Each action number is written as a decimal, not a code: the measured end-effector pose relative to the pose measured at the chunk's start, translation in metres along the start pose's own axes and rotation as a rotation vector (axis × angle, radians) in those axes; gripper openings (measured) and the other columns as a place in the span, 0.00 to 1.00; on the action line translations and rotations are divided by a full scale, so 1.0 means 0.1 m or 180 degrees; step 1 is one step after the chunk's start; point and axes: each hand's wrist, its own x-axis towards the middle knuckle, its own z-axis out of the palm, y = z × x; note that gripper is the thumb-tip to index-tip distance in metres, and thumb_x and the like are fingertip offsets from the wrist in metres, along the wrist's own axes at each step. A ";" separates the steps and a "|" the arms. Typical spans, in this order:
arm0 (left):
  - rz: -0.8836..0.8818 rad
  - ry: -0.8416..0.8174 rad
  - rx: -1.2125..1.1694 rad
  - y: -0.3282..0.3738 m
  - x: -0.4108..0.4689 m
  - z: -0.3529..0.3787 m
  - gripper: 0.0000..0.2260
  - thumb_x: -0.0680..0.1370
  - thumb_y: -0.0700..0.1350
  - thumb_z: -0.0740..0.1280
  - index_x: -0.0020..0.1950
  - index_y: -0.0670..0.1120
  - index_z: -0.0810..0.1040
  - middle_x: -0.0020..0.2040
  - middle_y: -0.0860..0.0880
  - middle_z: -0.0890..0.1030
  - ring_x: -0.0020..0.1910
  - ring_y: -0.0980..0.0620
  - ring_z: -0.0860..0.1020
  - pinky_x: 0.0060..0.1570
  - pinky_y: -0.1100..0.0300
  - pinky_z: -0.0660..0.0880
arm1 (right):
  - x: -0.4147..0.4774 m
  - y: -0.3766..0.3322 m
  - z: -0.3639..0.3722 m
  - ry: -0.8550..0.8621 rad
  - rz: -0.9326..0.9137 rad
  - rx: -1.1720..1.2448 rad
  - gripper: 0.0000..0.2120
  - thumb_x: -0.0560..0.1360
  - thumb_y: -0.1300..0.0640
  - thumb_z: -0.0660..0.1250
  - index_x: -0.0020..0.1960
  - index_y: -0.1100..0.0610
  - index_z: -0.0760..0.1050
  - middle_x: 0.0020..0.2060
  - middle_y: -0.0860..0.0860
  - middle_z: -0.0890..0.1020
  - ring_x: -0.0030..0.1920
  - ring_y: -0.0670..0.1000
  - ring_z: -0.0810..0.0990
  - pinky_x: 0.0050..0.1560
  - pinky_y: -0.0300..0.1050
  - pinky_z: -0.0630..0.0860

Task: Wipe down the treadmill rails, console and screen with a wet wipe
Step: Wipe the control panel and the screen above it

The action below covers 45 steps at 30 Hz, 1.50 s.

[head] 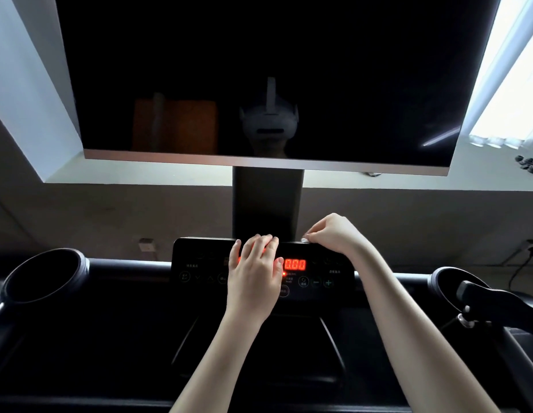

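Observation:
The black treadmill console (199,263) lies straight ahead, its red display (295,264) reading 0.00. My left hand (256,275) rests flat, palm down, on the console's middle, covering part of the lit digits; no wipe shows under it. My right hand (333,234) is bent at the wrist over the console's top edge, its fingertips pinched on a small pale bit that looks like the wet wipe (304,240). Above, a large dark screen (259,70) on a black post (268,201) fills the upper view. The black crossbar (125,269) runs left and right of the console.
Round cup holders sit at the left (44,275) and right (447,278) ends of the bar. A black clamp arm (497,296) juts in at the right. A cord hangs from a wall socket (530,251). A bright window (515,84) is at the upper right.

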 end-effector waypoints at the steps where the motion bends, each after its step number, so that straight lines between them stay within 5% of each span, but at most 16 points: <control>1: -0.0038 0.0029 -0.0008 -0.01 0.00 -0.02 0.23 0.78 0.52 0.53 0.64 0.45 0.78 0.62 0.52 0.78 0.66 0.51 0.73 0.70 0.48 0.62 | 0.01 -0.05 0.06 -0.0022 -0.0073 0.0007 0.06 0.73 0.55 0.71 0.47 0.49 0.86 0.43 0.47 0.85 0.45 0.44 0.81 0.42 0.36 0.72; 7: -0.0174 0.0183 0.0029 -0.20 0.01 -0.06 0.17 0.77 0.48 0.59 0.61 0.46 0.80 0.58 0.52 0.79 0.62 0.51 0.74 0.70 0.47 0.59 | -0.07 0.08 -0.09 -0.0120 0.0008 0.0321 0.06 0.73 0.54 0.70 0.42 0.46 0.85 0.39 0.44 0.85 0.44 0.43 0.82 0.46 0.38 0.78; 17: -0.0194 0.0292 -0.0181 -0.22 0.01 -0.04 0.19 0.78 0.49 0.56 0.60 0.47 0.81 0.56 0.54 0.79 0.61 0.53 0.74 0.70 0.47 0.61 | -0.01 -0.25 0.15 -0.0172 -0.0152 0.0033 0.05 0.73 0.50 0.73 0.47 0.48 0.85 0.39 0.43 0.83 0.42 0.40 0.78 0.35 0.30 0.70; 33: -0.0150 0.0230 -0.0196 -0.24 -0.01 -0.04 0.20 0.78 0.49 0.54 0.62 0.47 0.81 0.57 0.53 0.79 0.63 0.52 0.74 0.70 0.47 0.62 | 0.01 -0.20 0.19 0.0070 -0.0066 0.0062 0.05 0.73 0.53 0.72 0.47 0.50 0.86 0.44 0.46 0.84 0.47 0.44 0.80 0.45 0.36 0.73; 39: -0.0196 0.0205 -0.0196 -0.22 0.00 -0.05 0.20 0.78 0.49 0.53 0.62 0.46 0.80 0.58 0.52 0.80 0.63 0.50 0.74 0.71 0.48 0.61 | -0.03 -0.41 0.35 -0.0066 -0.0373 0.0156 0.04 0.74 0.52 0.72 0.47 0.49 0.85 0.38 0.41 0.82 0.40 0.38 0.77 0.36 0.28 0.68; 45: -0.0087 0.0176 -0.0192 -0.33 -0.03 -0.13 0.21 0.77 0.51 0.54 0.63 0.46 0.79 0.62 0.51 0.78 0.66 0.52 0.71 0.71 0.48 0.58 | -0.07 -0.30 0.25 0.0117 -0.0219 0.0091 0.04 0.73 0.54 0.72 0.45 0.49 0.86 0.40 0.44 0.84 0.45 0.43 0.80 0.44 0.36 0.73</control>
